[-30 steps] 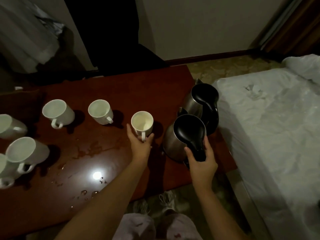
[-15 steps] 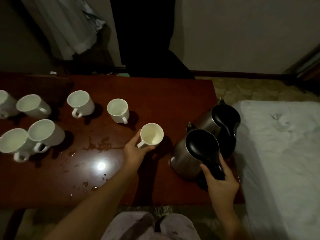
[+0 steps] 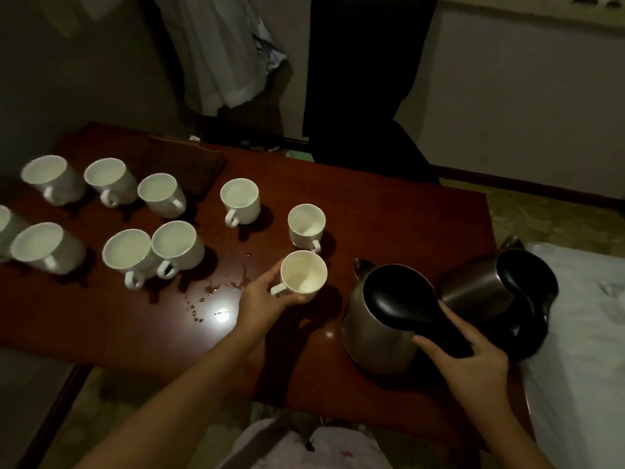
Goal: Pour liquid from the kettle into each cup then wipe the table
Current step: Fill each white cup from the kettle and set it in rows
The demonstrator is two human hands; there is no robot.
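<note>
The left hand point(image 3: 262, 299) is grasping the nearest white cup point(image 3: 303, 276), fingers curled around its side by the handle, and the cup is sitting upright on the dark red counter point(image 3: 389, 211). Just right of this cup, the steel kettle point(image 3: 382, 319) with a black lid is standing on the counter, spout pointing away from the person. The right hand point(image 3: 473, 358) is gripping the kettle's black handle, thumb on the near side and fingers wrapping the far side. A second kettle point(image 3: 490, 286) is standing right of the first, at the counter's right edge beside a white bed point(image 3: 581, 333). Just behind the held cup another cup point(image 3: 306, 225) is standing, and further cups are spreading out to its left in two loose rows. Spilled drops point(image 3: 216, 289) are lying on the counter left of the held cup. A folded brown cloth point(image 3: 182, 167) is resting at the counter's far edge, behind the cups.
</note>
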